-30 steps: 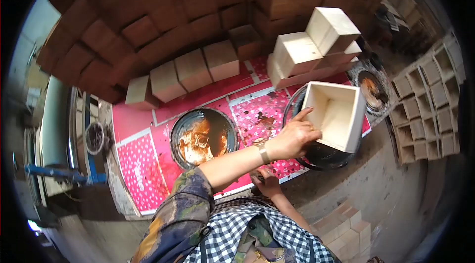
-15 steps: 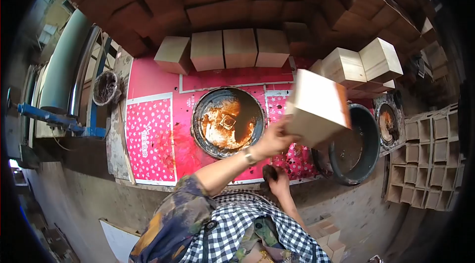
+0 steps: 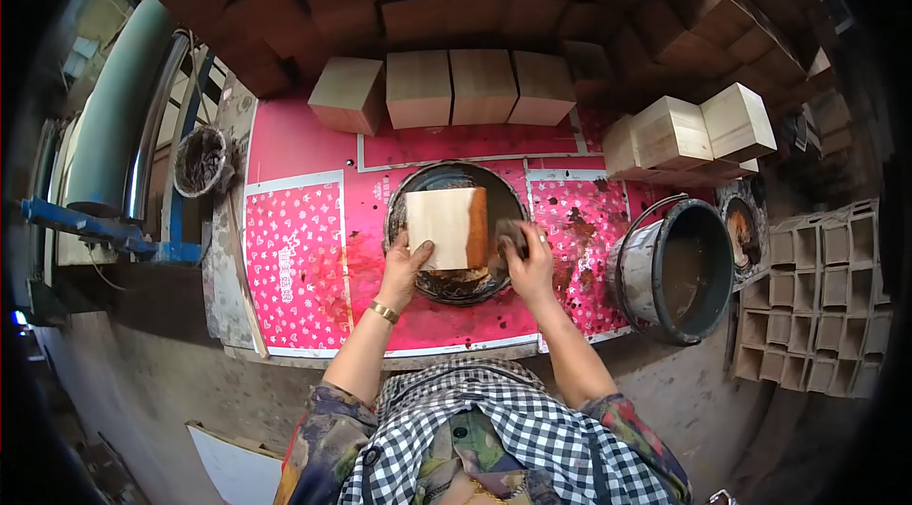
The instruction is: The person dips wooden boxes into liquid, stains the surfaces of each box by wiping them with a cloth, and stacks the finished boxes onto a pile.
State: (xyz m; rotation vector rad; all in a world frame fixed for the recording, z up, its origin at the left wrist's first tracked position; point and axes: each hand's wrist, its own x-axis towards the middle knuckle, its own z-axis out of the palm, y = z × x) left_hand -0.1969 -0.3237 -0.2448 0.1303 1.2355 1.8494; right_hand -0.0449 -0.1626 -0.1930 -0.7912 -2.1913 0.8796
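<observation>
A pale wooden box (image 3: 441,228) is over the round dark pan (image 3: 460,293), with a brown-orange wet band along its right side. My left hand (image 3: 406,269) grips its lower left edge, thumb on the face turned up. My right hand (image 3: 528,261) is closed on a dark, stained pad (image 3: 512,237), just right of the box's brown side. The box hides most of the pan and what it holds. Whether the pad touches the box cannot be made out.
Several pale boxes (image 3: 418,90) line the back of the red-covered table (image 3: 294,144). More boxes (image 3: 670,130) are stacked at the right, behind a bucket (image 3: 698,267) of dark liquid. Brown boxes form a wall behind. A small bucket (image 3: 202,163) hangs at the left.
The box has moved left from beside the bucket to over the pan, carried by my left hand. My right hand has come up from the table's front edge with the dark pad. The view has turned.
</observation>
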